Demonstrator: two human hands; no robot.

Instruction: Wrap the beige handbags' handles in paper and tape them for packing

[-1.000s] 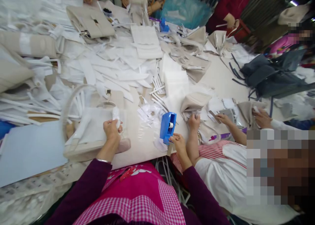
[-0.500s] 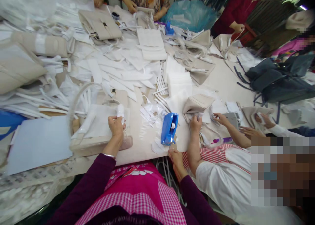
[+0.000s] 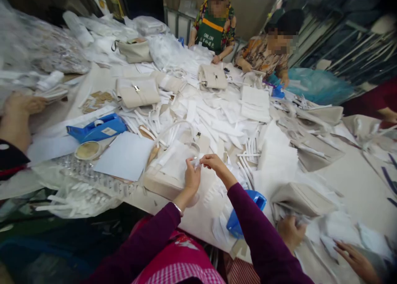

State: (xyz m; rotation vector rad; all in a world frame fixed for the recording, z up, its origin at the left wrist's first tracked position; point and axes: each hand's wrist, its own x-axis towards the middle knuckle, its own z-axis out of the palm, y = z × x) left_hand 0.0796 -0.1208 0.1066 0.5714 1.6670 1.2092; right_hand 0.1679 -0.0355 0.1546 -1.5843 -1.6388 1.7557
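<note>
A beige handbag lies on the table in front of me, with white sheet over it and its handle standing up, wrapped in white. My left hand is closed at the bag's right side, pinching a small white wrapping by the strap. Against it, the fingertips of my right hand pinch what looks like a short piece of clear tape, its outline hardly visible. Under my right forearm stands a blue tape dispenser, partly hidden by the sleeve.
Left of the bag lie a stack of pale sheets, a second blue dispenser and a tape roll. White strips and beige bags cover the table behind. A co-worker's hands work close on the right; others stand across.
My right hand has left the tape dispenser and come up to meet my left hand at the white wrapping. My view has turned left, bringing in more of the table's left side.
</note>
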